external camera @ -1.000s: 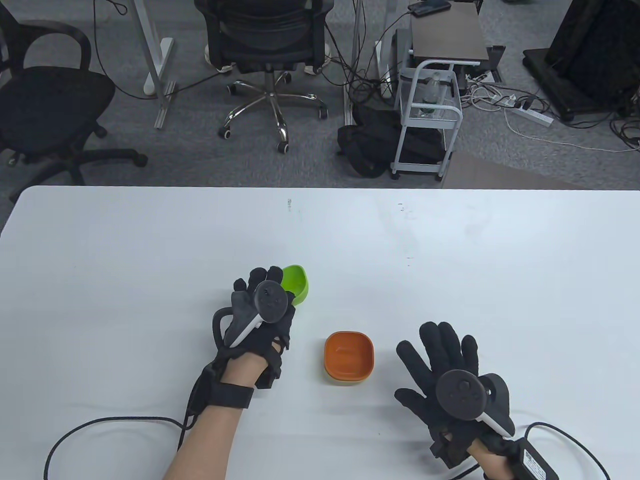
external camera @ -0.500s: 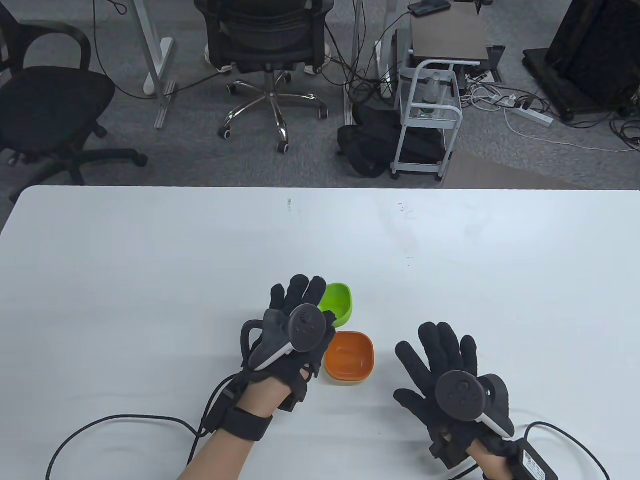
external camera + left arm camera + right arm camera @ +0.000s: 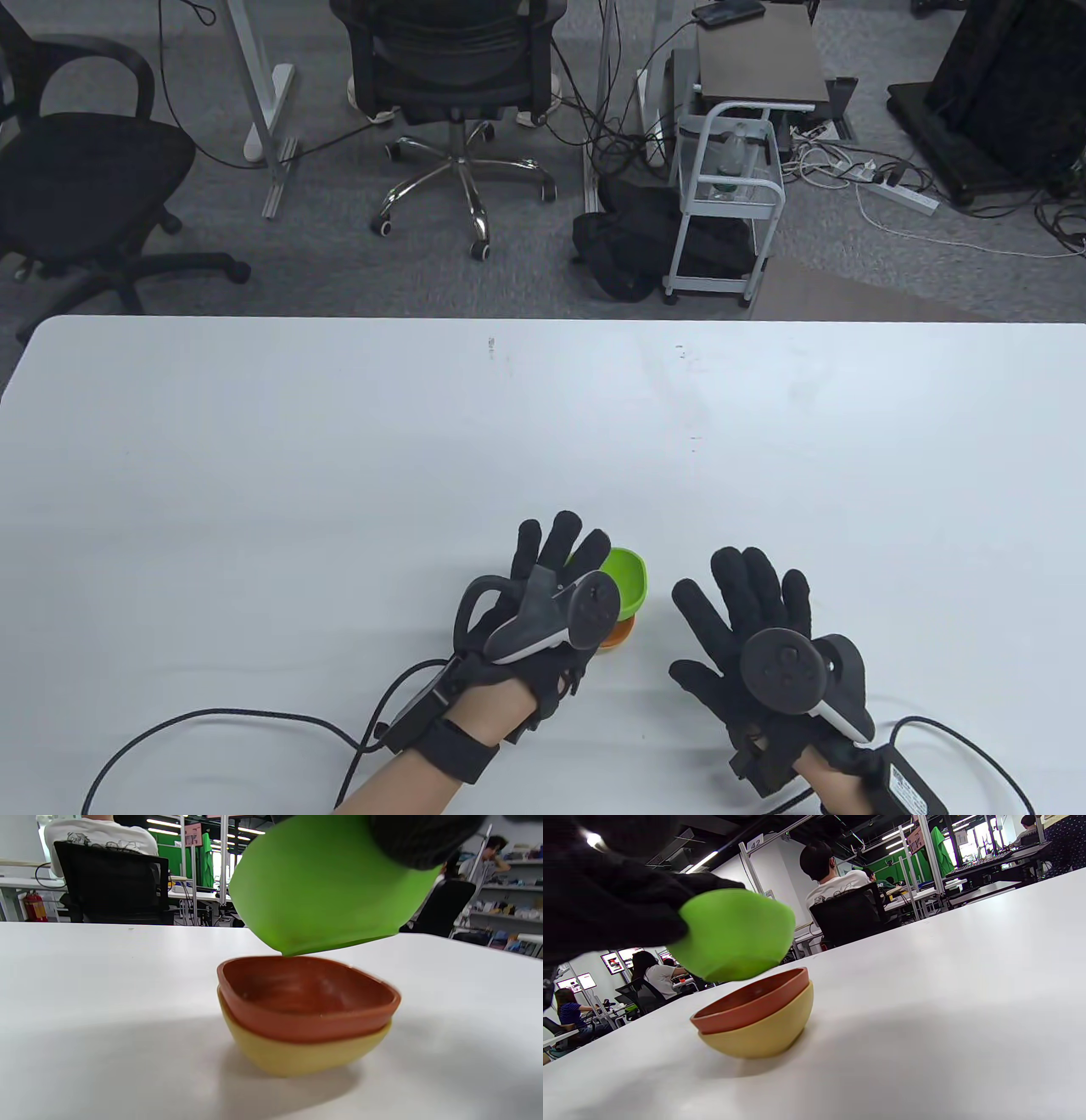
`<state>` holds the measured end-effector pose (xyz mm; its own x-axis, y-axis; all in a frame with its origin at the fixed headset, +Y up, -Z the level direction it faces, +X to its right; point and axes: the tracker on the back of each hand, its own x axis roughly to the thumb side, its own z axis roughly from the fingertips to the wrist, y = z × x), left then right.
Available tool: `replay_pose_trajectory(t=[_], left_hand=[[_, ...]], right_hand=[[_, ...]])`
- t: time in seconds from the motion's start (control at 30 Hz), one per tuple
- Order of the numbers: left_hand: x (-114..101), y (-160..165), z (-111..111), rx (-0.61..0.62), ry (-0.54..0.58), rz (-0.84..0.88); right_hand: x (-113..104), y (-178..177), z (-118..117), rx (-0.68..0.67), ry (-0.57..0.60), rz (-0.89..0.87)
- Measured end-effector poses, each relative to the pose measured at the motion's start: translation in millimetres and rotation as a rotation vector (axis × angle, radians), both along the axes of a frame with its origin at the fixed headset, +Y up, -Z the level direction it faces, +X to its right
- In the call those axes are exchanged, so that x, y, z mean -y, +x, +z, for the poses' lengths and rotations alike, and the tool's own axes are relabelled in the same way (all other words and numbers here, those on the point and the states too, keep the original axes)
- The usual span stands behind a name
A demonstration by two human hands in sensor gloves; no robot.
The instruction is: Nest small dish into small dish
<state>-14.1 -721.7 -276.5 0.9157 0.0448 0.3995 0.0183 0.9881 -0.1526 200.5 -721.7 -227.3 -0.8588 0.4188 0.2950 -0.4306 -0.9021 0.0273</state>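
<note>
While the table view hides the orange dish (image 3: 305,997), wrist views show the left hand (image 3: 543,611) holding the green dish (image 3: 326,887) just above it; the right hand (image 3: 764,637) lies spread.

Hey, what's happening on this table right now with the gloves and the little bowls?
A person in sensor gloves is stacking small dishes. The left hand holds a green dish tilted just above an orange dish, which already sits nested in a yellow dish on the white table. The green one is not yet seated. The right hand rests open on the table beside the stack, holding nothing.
</note>
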Motion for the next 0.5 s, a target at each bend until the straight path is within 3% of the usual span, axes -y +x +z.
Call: replay_pose_trajectory(t=[0.23, 0.5], left_hand=[[36.9, 6.5, -4.9, -0.002, -0.144, -0.097], [37.0, 2.7, -3.4, -0.028, -0.170, -0.070]], right_hand=[[-0.6, 0.6, 0.3, 0.000, -0.001, -0.003], [-1.0, 1.8, 0.0, 0.004, -0.002, -0.005]])
